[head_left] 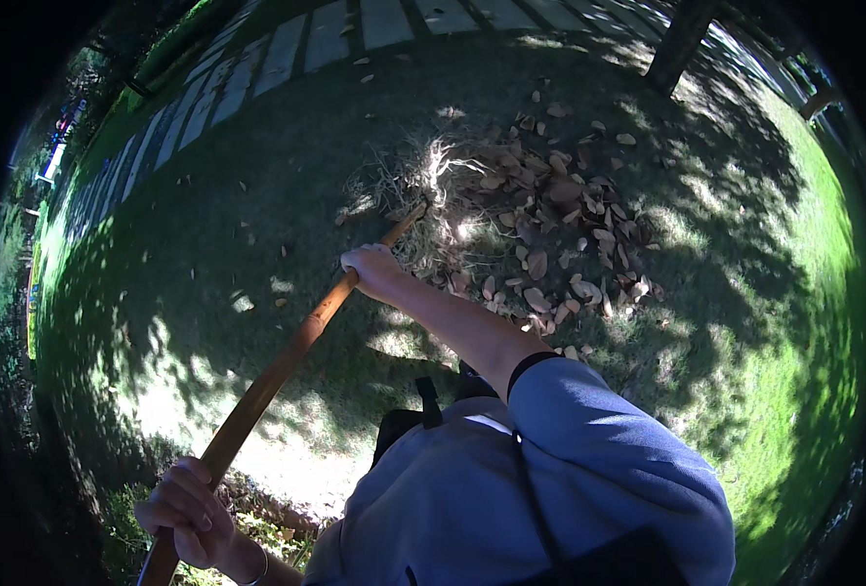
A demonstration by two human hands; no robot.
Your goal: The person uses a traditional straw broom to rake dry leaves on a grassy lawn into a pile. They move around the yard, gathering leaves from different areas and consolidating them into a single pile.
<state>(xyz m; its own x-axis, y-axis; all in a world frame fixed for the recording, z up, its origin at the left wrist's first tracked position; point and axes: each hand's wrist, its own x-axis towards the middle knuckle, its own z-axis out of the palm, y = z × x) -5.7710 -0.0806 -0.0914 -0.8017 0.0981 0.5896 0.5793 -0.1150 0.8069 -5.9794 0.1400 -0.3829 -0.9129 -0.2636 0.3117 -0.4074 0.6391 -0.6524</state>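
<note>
My right hand [374, 271] grips a long wooden pole [268, 384] near its far end, palm over the shaft. Lower down, at the bottom left, my left hand [193, 513] has its fingers around the same pole. The pole slants from the bottom left up to a bundle of thin pale twigs [440, 183] on the grass, which look like a twig broom's head. Dry brown leaves [565, 194] lie in a loose pile against the right side of the twigs. How the twigs join the pole is hard to make out.
Pale paving slabs [327, 36] curve along the top and upper left of the lawn [272, 168]. A tree trunk [680, 47] rises at the upper right. Low plants [275, 538] grow at the bottom left. Single leaves lie scattered over the grass.
</note>
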